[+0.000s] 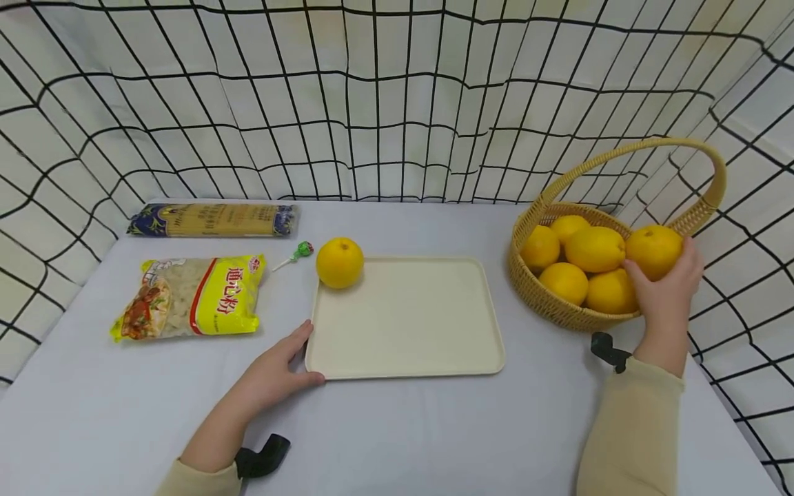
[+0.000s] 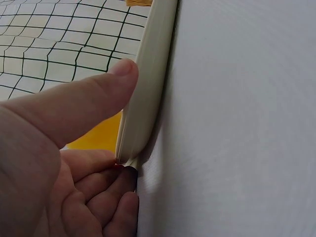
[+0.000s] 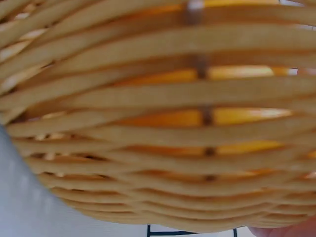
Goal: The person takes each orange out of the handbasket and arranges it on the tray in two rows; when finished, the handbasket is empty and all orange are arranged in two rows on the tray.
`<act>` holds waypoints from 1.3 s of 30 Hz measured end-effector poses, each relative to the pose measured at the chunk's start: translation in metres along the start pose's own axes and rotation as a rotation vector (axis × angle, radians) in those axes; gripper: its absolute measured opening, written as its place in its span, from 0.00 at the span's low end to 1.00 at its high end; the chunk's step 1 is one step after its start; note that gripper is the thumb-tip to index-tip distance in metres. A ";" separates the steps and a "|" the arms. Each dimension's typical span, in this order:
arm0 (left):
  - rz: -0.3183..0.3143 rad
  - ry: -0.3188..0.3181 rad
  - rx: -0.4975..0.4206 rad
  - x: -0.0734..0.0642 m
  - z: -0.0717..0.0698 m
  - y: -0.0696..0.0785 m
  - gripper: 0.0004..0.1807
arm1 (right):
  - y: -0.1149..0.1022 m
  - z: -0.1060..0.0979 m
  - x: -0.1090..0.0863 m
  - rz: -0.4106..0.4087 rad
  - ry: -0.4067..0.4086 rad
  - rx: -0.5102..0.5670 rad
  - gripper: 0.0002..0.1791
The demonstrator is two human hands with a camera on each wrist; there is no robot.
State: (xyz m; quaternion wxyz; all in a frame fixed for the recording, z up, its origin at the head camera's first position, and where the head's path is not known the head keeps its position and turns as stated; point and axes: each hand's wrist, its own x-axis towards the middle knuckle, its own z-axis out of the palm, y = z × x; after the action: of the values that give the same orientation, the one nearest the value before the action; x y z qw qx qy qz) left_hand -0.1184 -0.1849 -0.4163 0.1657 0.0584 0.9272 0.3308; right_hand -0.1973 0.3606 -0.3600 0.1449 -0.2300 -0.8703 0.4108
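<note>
We see black grid netting (image 1: 376, 127) standing behind a white-covered counter (image 1: 434, 441). On the counter's right side sits our largest item, a woven wicker basket (image 1: 533, 301) with a tall handle, holding several oranges (image 1: 562, 284) and one longer, lemon-shaped fruit (image 1: 594, 249). Left of it lies a cream rectangular tray (image 1: 409, 324); farther left we have a yellow macaroni bag (image 1: 211, 297) and, behind that, a long noodle pack (image 1: 214, 220). Of our hands, the left hand (image 1: 273, 377) holds the tray's near-left corner, while the right hand (image 1: 670, 293) grasps an orange (image 1: 653, 249) at the basket's right side; we cannot tell whether that fruit is fully lifted. Another orange (image 1: 340, 262) rests at the tray's far-left corner, just beside a green-topped lollipop (image 1: 303, 249).
</note>
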 end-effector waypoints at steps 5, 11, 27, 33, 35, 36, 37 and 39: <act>0.003 0.004 0.003 0.001 0.002 -0.001 0.52 | 0.005 0.003 0.002 0.038 0.000 0.054 0.50; -0.013 0.015 0.003 -0.001 0.001 -0.003 0.51 | 0.007 0.010 0.004 0.032 0.028 0.065 0.48; -0.012 0.001 0.008 0.000 0.000 -0.004 0.52 | -0.001 0.011 0.004 0.074 0.133 0.182 0.44; -0.001 -0.004 0.009 0.001 0.000 -0.005 0.52 | -0.016 0.008 -0.002 0.060 0.187 0.367 0.44; 0.005 -0.003 0.011 0.002 0.000 -0.005 0.52 | -0.020 0.008 -0.005 0.043 0.192 0.423 0.44; 0.005 -0.003 0.012 0.003 0.000 -0.006 0.52 | -0.022 0.008 -0.006 0.028 0.195 0.445 0.44; 0.005 -0.003 0.013 0.003 0.000 -0.006 0.52 | -0.024 0.009 -0.007 0.014 0.198 0.452 0.43; 0.007 -0.006 0.012 0.004 0.001 -0.007 0.52 | -0.026 0.010 -0.009 -0.006 0.198 0.443 0.43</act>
State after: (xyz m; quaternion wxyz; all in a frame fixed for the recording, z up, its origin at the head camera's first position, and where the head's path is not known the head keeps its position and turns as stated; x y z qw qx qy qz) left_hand -0.1213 -0.1887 -0.4225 0.1668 0.0637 0.9284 0.3259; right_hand -0.2013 0.3351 -0.3461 0.2776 -0.2293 -0.7412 0.5665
